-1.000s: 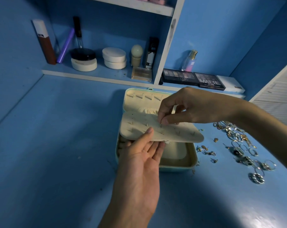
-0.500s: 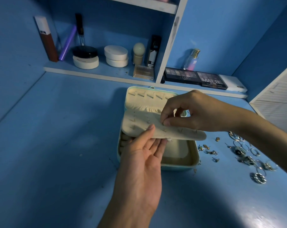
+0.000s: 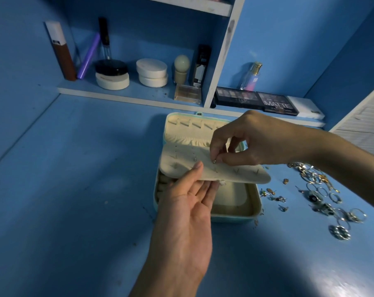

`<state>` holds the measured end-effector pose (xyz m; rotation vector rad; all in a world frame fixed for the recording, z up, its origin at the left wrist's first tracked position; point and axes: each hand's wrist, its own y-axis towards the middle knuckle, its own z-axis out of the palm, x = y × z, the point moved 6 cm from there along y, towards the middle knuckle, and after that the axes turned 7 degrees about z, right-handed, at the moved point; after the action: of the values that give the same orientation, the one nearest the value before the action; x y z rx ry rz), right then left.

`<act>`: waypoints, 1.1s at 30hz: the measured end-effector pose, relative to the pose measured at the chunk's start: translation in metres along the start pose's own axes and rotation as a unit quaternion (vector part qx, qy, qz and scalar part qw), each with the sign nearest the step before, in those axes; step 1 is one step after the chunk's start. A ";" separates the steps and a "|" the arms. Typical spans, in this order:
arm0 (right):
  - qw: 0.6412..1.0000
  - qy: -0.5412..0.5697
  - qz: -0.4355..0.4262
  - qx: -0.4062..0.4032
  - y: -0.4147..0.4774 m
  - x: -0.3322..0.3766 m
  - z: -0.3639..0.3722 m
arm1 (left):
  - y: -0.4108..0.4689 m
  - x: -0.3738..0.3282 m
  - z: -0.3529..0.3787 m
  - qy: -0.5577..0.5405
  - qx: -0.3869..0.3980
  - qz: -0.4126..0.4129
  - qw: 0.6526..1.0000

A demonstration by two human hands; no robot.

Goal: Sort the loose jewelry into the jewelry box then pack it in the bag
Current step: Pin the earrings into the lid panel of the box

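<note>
**Stud held at the earring panel of the open jewelry box**

The right hand (image 3: 253, 142), reaching in from the right, pinches a small stud (image 3: 214, 161) between thumb and forefinger, its tip against the top face of the cream earring panel (image 3: 237, 175). The left hand (image 3: 187, 213), palm up, holds the panel's near edge, thumb on top and fingers beneath, keeping the panel raised over the tray. The jewelry box (image 3: 233, 219), teal outside, sits open at mid-desk with its lid (image 3: 181, 125) tilted back. Loose jewelry (image 3: 313, 197), rings and earrings, lies scattered on the blue desk (image 3: 79, 189) just right of the box. Behind, a shelf (image 3: 121, 98) carries cosmetics, including eyeshadow palettes (image 3: 257, 99).
</note>
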<state>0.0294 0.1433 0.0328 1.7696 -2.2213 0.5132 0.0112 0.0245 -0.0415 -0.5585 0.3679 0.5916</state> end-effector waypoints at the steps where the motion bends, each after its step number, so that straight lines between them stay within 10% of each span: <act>1: 1.000 -0.003 0.001 0.005 0.001 0.001 0.000 | 0.000 0.000 0.000 0.001 0.000 0.001 1.000; 33: 0.999 -0.020 0.021 0.040 0.007 0.005 0.000 | 0.000 0.002 -0.001 0.003 -0.022 -0.027 0.999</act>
<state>0.0211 0.1406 0.0338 1.7903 -2.2996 0.5897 0.0125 0.0242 -0.0433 -0.6110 0.3449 0.5476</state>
